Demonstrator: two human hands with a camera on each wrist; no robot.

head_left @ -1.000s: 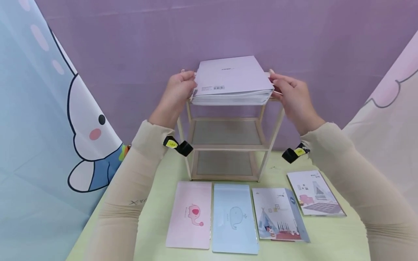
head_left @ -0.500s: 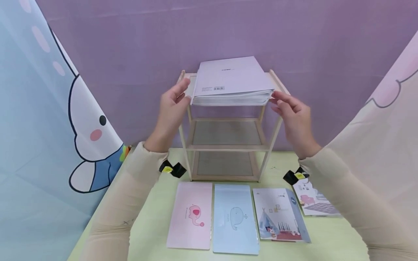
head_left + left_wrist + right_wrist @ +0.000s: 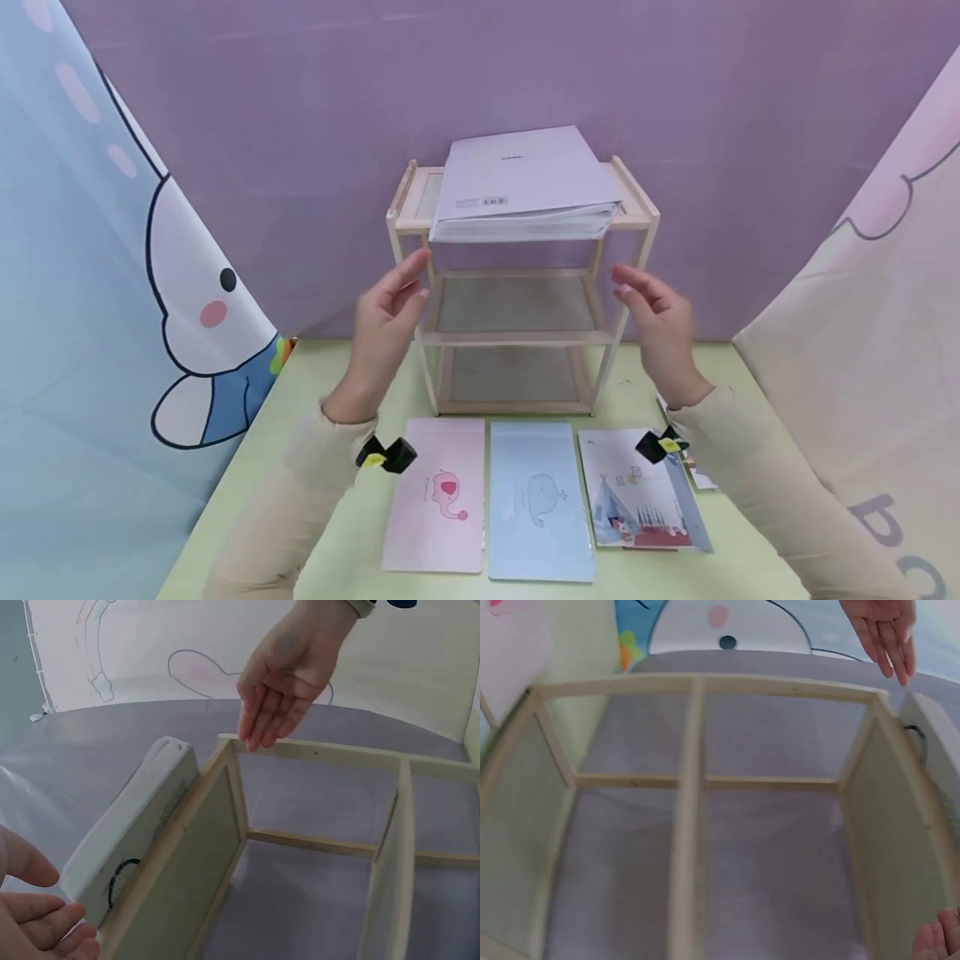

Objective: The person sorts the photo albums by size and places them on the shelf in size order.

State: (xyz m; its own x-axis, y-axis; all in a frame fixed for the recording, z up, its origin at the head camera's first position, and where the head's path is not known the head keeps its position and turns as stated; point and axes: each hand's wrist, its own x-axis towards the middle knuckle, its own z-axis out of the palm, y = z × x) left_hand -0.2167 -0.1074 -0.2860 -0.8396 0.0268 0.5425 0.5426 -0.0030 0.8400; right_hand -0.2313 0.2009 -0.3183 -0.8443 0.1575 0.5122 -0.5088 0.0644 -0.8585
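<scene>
A thick white book or binder [image 3: 525, 175], with a small barcode on its cover, lies flat on the top shelf of a light wooden rack [image 3: 517, 338]. It sits a little askew, its front edge overhanging slightly. My left hand [image 3: 382, 333] is in the air before the rack's left post, fingers extended and holding nothing. Opposite it, my right hand [image 3: 663, 329] hovers by the right post, its fingers loosely bent and also holding nothing. Both hands are below the book and apart from it. In the left wrist view the book [image 3: 135, 825] rests on the rack's top board.
On the green table [image 3: 330, 508] before the rack lie a pink elephant folder [image 3: 435, 533], a blue whale folder [image 3: 540, 542] and a tent-picture booklet [image 3: 637, 500]. Another booklet [image 3: 705, 480] is mostly hidden by the right sleeve. Patterned curtains [image 3: 202, 500] hang at both sides.
Both hands have let go of the white book's sides and drawn down and back toward me. The book stays on the top shelf. My right sleeve now covers more of the far-right booklet.
</scene>
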